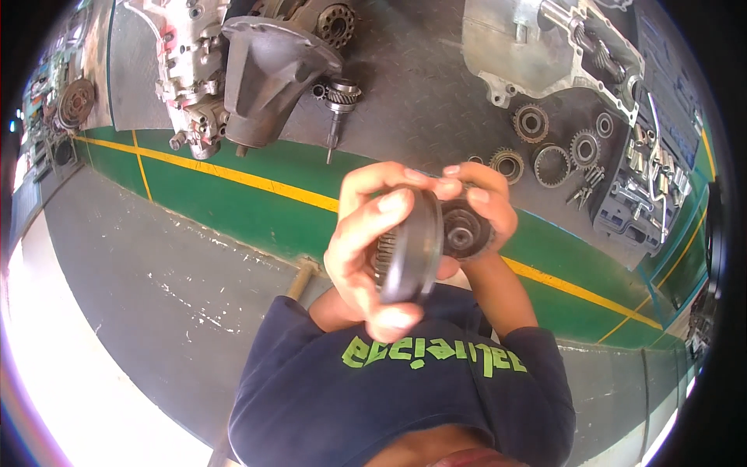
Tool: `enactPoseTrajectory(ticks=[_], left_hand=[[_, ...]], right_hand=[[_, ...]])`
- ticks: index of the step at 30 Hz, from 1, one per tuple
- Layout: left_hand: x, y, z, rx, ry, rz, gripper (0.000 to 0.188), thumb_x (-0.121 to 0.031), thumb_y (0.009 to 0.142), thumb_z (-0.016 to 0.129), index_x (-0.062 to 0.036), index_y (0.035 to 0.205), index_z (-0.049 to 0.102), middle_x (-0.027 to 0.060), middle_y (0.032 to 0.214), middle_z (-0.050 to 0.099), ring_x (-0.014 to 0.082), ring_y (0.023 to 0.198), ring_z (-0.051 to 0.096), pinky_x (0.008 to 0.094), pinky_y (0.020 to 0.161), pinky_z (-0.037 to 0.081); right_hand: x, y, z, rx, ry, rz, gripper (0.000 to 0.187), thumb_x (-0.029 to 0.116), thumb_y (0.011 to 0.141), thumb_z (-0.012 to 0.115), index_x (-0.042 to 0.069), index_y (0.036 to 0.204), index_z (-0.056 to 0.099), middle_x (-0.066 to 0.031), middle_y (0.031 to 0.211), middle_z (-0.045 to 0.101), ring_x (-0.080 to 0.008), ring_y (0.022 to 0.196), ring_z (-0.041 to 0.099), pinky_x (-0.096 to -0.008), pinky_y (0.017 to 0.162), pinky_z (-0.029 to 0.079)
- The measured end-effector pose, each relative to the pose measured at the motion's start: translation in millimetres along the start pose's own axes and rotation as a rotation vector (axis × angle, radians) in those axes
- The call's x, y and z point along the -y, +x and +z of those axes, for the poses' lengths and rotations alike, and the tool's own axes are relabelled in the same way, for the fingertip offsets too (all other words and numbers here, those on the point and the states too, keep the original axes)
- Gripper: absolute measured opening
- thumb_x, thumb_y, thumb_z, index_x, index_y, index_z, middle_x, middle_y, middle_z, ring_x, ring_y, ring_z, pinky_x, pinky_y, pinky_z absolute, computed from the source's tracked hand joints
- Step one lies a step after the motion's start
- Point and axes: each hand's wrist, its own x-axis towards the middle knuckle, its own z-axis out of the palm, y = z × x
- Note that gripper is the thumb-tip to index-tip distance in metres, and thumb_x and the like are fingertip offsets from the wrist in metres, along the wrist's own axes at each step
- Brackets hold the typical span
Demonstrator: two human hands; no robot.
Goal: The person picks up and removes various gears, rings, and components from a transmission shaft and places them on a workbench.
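Close in front of my chest, my left hand [354, 233] is closed round a thick dark toothed ring [414, 251]. Its broad smooth rim faces right, and fine teeth show on the side toward my palm. My right hand [496, 204] curls over the top and right side of a smaller dark gear [462, 232] with a stepped round centre. The two parts sit side by side, and the ring overlaps the gear's left edge. Whether they are joined cannot be told. The fingertips of both hands meet above them.
On the dark bench top [420, 86] lie a bell-shaped grey housing [268, 74], a silver gearbox casing [187, 78] and a geared shaft [339, 109]. To the right are an open casing [513, 47], several loose gears [531, 123] and a socket tool case [622, 233]. A green, yellow-striped bench side [233, 210] drops toward the grey floor [179, 288].
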Motion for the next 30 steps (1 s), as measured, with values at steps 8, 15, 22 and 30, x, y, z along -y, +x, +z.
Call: enactPoseTrajectory(ticks=[8,15,22,30], left_hand=[[-14.5,11.4,9.3,0.066,0.42,-0.133,0.107,-0.019,0.064,0.098,0.0025,0.151,0.04,0.0205,0.133,0.055,0.0329,0.12,0.062,0.0436,0.102,0.052],[-21.0,15.8,3.5,0.206,0.531,-0.213,0.115,-0.017,0.063,0.098,0.0021,0.156,0.032,0.0214,0.139,0.054,0.0345,0.129,0.059,0.0461,0.108,0.049],[-26.8,14.5,-0.1,0.198,0.595,-0.272,0.119,-0.015,0.061,0.098,0.0018,0.158,0.031,0.024,0.141,0.053,0.0324,0.13,0.057,0.0441,0.109,0.047],[-28.8,3.0,-1.8,0.166,0.72,-0.18,0.117,-0.029,0.06,0.101,0.0007,0.153,0.037,0.0202,0.137,0.049,0.0344,0.124,0.059,0.0464,0.107,0.049]], right_hand=[[-0.4,-5.1,1.1,0.077,0.043,0.208,0.048,0.017,0.083,0.083,0.001,0.12,0.058,-0.0215,0.113,0.068,-0.0322,0.099,0.068,-0.0386,0.081,0.057],[-3.5,-17.7,-12.3,0.222,0.131,0.355,0.049,0.015,0.084,0.08,-0.001,0.125,0.058,-0.0224,0.119,0.067,-0.0333,0.103,0.068,-0.0396,0.084,0.057],[-10.8,-1.6,8.1,0.01,0.157,0.099,0.05,0.009,0.082,0.084,0.0,0.125,0.059,-0.0222,0.124,0.063,-0.0327,0.104,0.068,-0.0388,0.084,0.058],[-8.0,-6.3,8.9,0.07,0.166,0.09,0.059,0.007,0.076,0.088,0.003,0.127,0.058,-0.021,0.126,0.061,-0.0308,0.108,0.066,-0.0365,0.086,0.057]])
